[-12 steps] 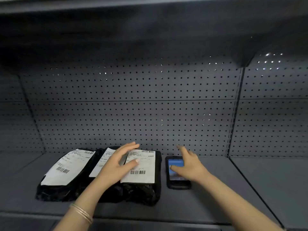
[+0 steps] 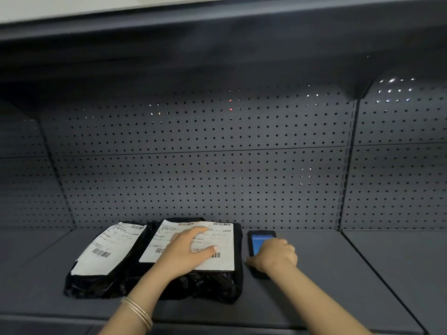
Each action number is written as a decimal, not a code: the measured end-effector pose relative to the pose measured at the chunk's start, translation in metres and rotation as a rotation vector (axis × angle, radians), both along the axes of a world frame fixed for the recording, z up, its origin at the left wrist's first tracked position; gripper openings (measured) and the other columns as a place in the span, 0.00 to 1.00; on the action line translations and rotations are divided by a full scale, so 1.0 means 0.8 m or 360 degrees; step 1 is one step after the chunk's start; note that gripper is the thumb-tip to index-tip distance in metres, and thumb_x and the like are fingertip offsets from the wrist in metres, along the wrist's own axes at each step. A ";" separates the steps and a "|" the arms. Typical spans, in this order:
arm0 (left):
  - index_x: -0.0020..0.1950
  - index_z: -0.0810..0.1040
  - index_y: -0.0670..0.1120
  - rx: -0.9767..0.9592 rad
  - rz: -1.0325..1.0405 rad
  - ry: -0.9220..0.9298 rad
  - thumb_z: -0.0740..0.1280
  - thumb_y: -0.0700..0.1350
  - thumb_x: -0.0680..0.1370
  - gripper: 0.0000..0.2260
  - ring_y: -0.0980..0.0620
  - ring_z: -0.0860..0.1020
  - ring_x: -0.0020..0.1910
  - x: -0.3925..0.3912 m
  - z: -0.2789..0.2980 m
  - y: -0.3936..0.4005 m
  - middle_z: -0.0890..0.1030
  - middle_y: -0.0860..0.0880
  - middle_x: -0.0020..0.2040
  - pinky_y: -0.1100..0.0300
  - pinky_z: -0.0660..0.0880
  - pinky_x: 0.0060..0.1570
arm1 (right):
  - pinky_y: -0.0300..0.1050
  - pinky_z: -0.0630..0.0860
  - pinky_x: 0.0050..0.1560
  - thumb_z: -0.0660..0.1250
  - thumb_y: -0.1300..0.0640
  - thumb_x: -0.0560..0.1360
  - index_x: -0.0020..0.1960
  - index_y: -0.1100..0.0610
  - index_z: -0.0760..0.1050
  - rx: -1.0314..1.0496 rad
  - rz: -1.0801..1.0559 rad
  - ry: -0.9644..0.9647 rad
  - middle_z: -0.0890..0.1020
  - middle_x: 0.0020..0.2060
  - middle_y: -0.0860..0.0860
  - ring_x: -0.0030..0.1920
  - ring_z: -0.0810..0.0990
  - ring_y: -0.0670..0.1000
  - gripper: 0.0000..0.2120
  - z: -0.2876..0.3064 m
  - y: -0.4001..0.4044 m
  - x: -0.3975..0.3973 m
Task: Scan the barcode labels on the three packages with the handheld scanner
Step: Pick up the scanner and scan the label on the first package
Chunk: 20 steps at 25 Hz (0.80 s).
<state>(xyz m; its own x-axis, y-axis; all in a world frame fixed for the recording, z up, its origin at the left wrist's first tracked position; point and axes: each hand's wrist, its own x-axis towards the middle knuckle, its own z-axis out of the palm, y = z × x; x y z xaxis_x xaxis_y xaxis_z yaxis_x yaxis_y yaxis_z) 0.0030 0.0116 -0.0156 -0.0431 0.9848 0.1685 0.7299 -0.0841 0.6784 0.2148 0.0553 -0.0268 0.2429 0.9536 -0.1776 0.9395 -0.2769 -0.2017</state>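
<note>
Three black plastic packages with white barcode labels lie side by side on the dark shelf (image 2: 326,281). The left package (image 2: 106,252) is uncovered. My left hand (image 2: 186,255) rests flat, fingers spread, across the labels of the middle package (image 2: 154,245) and the right package (image 2: 223,240), hiding part of their barcodes. Just right of them lies the handheld scanner (image 2: 257,239), black with a lit blue screen. My right hand (image 2: 275,257) is curled over its near half, thumb on its left edge. The scanner still lies on the shelf.
A perforated back panel (image 2: 217,177) rises directly behind the packages. An upper shelf (image 2: 217,44) overhangs the space. An upright seam (image 2: 348,165) divides the bay at the right, with more shelf surface beyond it. The shelf's front edge runs below my forearms.
My right hand has gone from open fingers over the scanner's screen to curled around its near half. My left hand has settled flatter onto the labels. The view has shifted closer.
</note>
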 end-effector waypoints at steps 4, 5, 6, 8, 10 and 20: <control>0.68 0.69 0.54 0.0038 0.0052 -0.0092 0.73 0.61 0.66 0.33 0.54 0.63 0.71 -0.001 0.001 0.001 0.69 0.55 0.69 0.56 0.62 0.70 | 0.49 0.78 0.52 0.74 0.34 0.64 0.74 0.58 0.68 -0.0077 -0.0124 0.0218 0.70 0.65 0.57 0.65 0.74 0.58 0.47 0.005 0.007 0.004; 0.68 0.70 0.53 0.0037 0.0039 -0.0141 0.74 0.61 0.65 0.34 0.54 0.64 0.71 -0.002 0.000 0.001 0.69 0.55 0.69 0.56 0.62 0.70 | 0.51 0.78 0.57 0.76 0.34 0.62 0.75 0.59 0.66 -0.0081 -0.0155 0.0283 0.69 0.66 0.57 0.66 0.73 0.58 0.50 0.005 0.007 0.006; 0.67 0.70 0.54 0.0028 0.0022 -0.0190 0.75 0.62 0.63 0.35 0.55 0.64 0.71 -0.002 0.001 0.001 0.70 0.56 0.69 0.55 0.62 0.71 | 0.52 0.77 0.60 0.77 0.34 0.61 0.75 0.60 0.63 -0.0082 -0.0183 0.0349 0.69 0.67 0.57 0.68 0.73 0.58 0.52 0.004 0.007 0.008; 0.67 0.70 0.54 0.0053 -0.0004 -0.0303 0.77 0.60 0.61 0.36 0.56 0.66 0.69 -0.001 0.001 -0.001 0.70 0.57 0.68 0.56 0.63 0.70 | 0.52 0.77 0.61 0.78 0.36 0.61 0.75 0.61 0.60 -0.0059 -0.0210 0.0441 0.68 0.67 0.58 0.67 0.74 0.59 0.53 0.005 0.002 0.010; 0.68 0.70 0.54 0.0144 -0.0021 -0.0384 0.78 0.54 0.64 0.35 0.59 0.67 0.66 0.004 0.004 -0.005 0.70 0.58 0.67 0.59 0.63 0.68 | 0.50 0.77 0.56 0.79 0.39 0.63 0.74 0.61 0.59 -0.0020 -0.0184 0.0490 0.68 0.66 0.58 0.64 0.76 0.58 0.51 0.009 -0.001 0.013; 0.73 0.62 0.58 0.0547 -0.0167 -0.0248 0.75 0.43 0.70 0.37 0.81 0.57 0.63 0.011 0.012 0.005 0.61 0.61 0.71 0.80 0.55 0.61 | 0.47 0.76 0.50 0.79 0.42 0.63 0.65 0.62 0.66 0.0392 0.0136 0.0969 0.73 0.63 0.57 0.54 0.77 0.54 0.41 0.110 -0.051 0.035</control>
<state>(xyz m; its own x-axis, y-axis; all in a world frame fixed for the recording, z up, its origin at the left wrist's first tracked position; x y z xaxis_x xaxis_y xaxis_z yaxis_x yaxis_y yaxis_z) 0.0120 0.0160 -0.0064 0.0038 0.8724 0.4888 0.5955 -0.3947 0.6997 0.2430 0.0148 0.0610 0.0896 0.9954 -0.0335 0.6541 -0.0842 -0.7517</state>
